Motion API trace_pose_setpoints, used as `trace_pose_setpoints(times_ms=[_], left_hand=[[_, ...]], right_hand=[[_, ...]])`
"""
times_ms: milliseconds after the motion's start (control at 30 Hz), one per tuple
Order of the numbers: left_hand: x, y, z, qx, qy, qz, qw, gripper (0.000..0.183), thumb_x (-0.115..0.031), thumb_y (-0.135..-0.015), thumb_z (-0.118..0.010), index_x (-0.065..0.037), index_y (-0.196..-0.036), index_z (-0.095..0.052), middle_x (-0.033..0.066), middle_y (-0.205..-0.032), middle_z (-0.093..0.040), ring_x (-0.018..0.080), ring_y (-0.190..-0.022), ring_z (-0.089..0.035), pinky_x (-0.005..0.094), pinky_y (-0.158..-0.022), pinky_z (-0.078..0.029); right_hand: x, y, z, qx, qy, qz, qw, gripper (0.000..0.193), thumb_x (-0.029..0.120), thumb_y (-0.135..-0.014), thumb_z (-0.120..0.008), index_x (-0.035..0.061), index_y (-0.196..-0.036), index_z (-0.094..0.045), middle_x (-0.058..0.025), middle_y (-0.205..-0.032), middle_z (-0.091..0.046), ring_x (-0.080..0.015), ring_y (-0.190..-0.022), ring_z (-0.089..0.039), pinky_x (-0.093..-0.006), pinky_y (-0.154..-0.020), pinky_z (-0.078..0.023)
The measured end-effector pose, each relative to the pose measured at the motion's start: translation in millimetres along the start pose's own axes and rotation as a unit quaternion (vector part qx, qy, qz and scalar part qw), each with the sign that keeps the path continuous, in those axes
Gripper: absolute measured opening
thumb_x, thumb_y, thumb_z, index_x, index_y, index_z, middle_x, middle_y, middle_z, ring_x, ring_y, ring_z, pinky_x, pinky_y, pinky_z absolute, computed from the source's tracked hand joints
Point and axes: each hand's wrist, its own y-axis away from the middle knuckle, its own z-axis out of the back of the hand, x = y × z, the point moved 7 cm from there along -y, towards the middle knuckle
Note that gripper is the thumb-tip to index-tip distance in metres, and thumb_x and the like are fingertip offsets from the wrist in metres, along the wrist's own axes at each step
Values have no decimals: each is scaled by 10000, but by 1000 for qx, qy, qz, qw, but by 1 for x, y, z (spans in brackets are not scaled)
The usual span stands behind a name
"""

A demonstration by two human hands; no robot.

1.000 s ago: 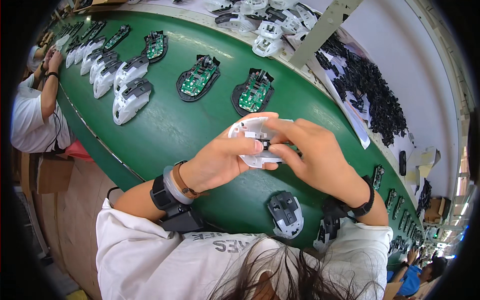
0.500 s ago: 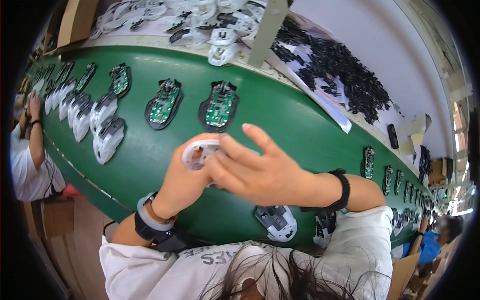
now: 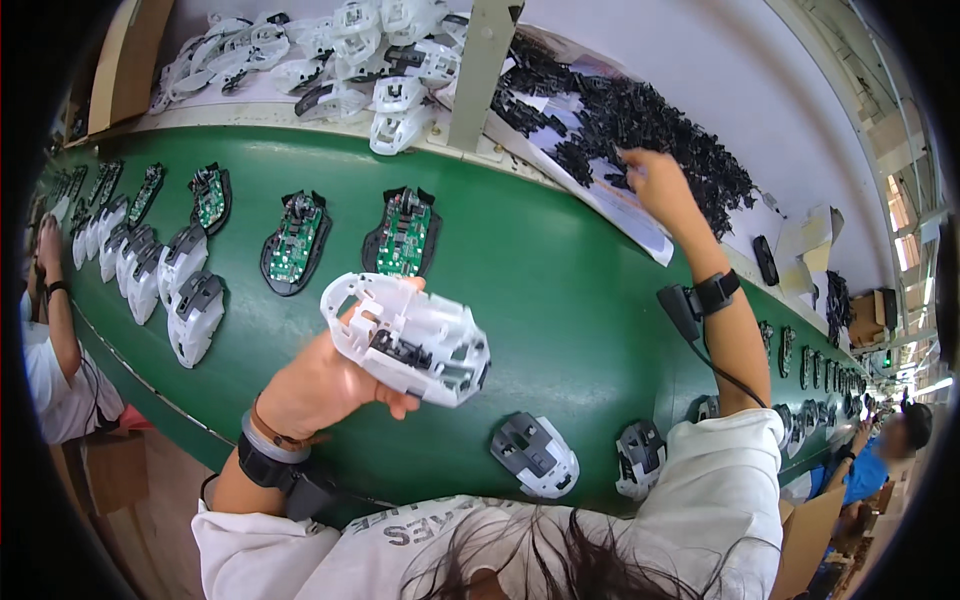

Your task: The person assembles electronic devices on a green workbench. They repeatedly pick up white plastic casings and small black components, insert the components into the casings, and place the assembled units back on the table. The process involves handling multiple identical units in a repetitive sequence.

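My left hand grips a white mouse shell, hollow side up, with a black piece fitted inside it. The thumb and fingers curl around the shell's near and left sides. At the far right, my right hand is stretched out to a heap of small black parts on the shelf. Its fingers are bent together at the edge of the heap; whatever is between the fingertips is too small to make out. Just beyond the shell stands a mouse base with a green circuit board.
Another board-fitted base lies to the left, with rows of bases and white-grey shells beyond. Two mouse shells lie near my body. White shells are piled on the shelf beside a metal post. Co-workers sit at both ends.
My right hand has left the shell and reached far right to the black parts. My left hand still holds the shell, now tilted with its inside showing. The view has shifted slightly.
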Motion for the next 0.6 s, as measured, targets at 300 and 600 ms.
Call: trace_pose_setpoints(times_ms=[300,600], left_hand=[[1,4,6,-63,28,-15,998,837,-333,-717,-765,-12,-1377,-363,115,-1116,-575,254,-1037,-599,357,-837,-515],[-36,12,15,-183,-330,-158,912,668,-119,-726,-776,18,-1291,-447,119,-1168,-556,184,-1046,-548,301,-913,-438]], right_hand=[[45,17,-29,61,163,53,983,115,94,-791,-587,14,-868,-616,-175,-867,-629,-351,-843,-598,-435,-751,-496],[49,40,-27,-6,39,-34,999,194,125,-827,-601,24,-991,-586,-193,-868,-607,-378,-855,-599,-443,-738,-488]])
